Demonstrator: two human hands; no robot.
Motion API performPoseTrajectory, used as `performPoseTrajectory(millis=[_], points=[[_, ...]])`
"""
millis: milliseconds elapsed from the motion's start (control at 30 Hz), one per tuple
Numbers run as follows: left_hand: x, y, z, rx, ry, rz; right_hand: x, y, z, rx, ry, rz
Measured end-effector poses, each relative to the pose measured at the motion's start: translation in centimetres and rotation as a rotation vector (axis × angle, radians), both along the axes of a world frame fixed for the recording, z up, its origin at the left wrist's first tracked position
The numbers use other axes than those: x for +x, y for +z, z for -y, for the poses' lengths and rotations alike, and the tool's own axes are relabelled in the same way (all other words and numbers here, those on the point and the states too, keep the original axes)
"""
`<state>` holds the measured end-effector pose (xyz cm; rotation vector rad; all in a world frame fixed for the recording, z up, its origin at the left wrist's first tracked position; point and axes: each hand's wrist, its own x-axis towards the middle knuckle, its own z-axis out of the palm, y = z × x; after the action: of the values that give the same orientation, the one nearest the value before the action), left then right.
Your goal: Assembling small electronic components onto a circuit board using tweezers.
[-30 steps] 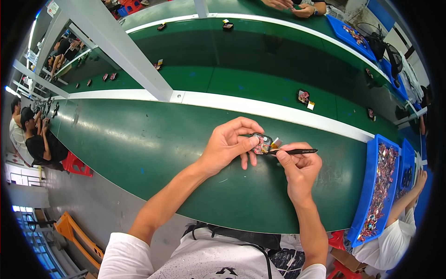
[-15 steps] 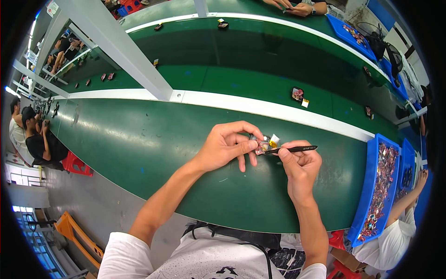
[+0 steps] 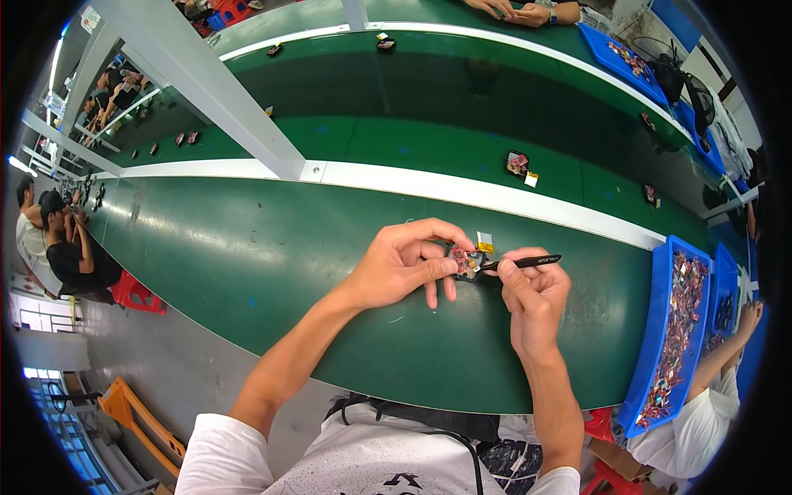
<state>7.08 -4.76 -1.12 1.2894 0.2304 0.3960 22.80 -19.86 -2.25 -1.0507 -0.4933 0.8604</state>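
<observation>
1. The left hand point(image 3: 404, 266) is closed around the left side of a small black case point(image 3: 467, 262), with the thumb over its near-left edge and the index finger curled along its far side.
2. The right hand point(image 3: 536, 290) pinches a thin black tool point(image 3: 535, 261) between thumb and fingers, its tip pointing left at the case's right side; whether the tip touches the parts inside is too small to tell.
3. The case lies between the two hands, over the green table point(image 3: 462, 355), its open face showing reddish parts.
4. A silver-and-yellow flat piece point(image 3: 485, 242) sticks out beyond the case's far edge, just above the right hand's fingertips.
5. A blue tray point(image 3: 646, 363) of small parts stands well to the right.
</observation>
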Motion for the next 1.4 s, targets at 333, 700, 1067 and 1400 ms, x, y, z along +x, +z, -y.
performPoseTrajectory(millis=[333, 700, 1067, 1400], points=[[0.16, -0.47, -0.20, 0.076, -0.020, -0.009, -0.61, 0.53, 0.04, 0.008, -0.038, 0.159], [0.31, -0.45, -0.05, 0.078, 0.013, 0.015, -0.44, 0.26, 0.28, 0.019, -0.067, 0.301], [0.25, -0.34, -0.29, 0.083, 0.005, 0.010, -0.15, 0.43, 0.44, 0.006, -0.074, 0.216], [0.21, -0.10, -0.05, 0.039, 0.018, -0.044, -0.27, 0.24, 0.42, 0.006, -0.099, 0.297]])
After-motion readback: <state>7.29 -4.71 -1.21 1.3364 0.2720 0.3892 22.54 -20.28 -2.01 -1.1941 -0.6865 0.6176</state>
